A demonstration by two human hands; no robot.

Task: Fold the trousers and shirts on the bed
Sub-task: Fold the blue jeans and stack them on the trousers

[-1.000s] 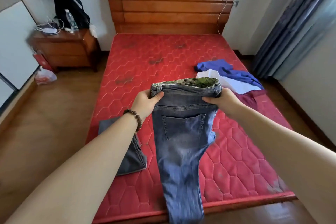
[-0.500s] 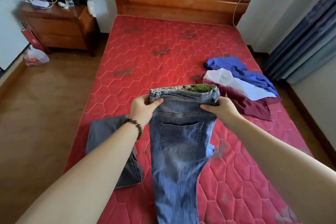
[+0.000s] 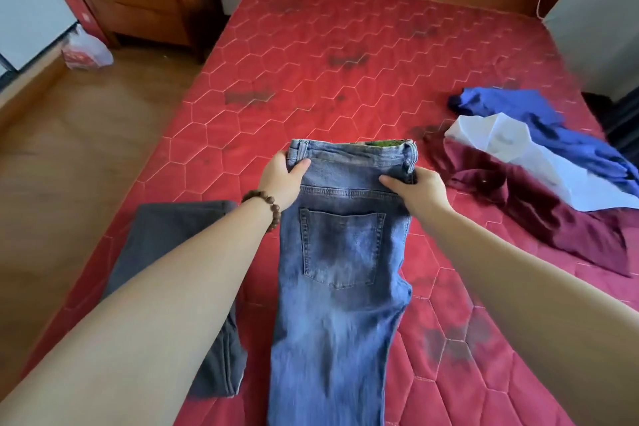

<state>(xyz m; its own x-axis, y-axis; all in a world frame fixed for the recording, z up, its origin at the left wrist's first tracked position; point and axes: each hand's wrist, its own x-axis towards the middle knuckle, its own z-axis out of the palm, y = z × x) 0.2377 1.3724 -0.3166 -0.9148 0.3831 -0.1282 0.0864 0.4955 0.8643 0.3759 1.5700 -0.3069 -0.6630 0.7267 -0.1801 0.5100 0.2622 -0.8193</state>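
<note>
Jeans, faded blue denim, doubled leg on leg, back pocket up, held over red quilted mattress bed. Left hand pinches waistband at one end, thumb on top; right hand pinches the other end, likely to keep the waist taut and square for laying flat. Legs run off the frame's bottom edge. Dark grey folded trousers lie left. Blue shirt, white shirt, maroon shirt heaped right, unfolded.

jeans mid-bed; trousers left, shirts right
</note>
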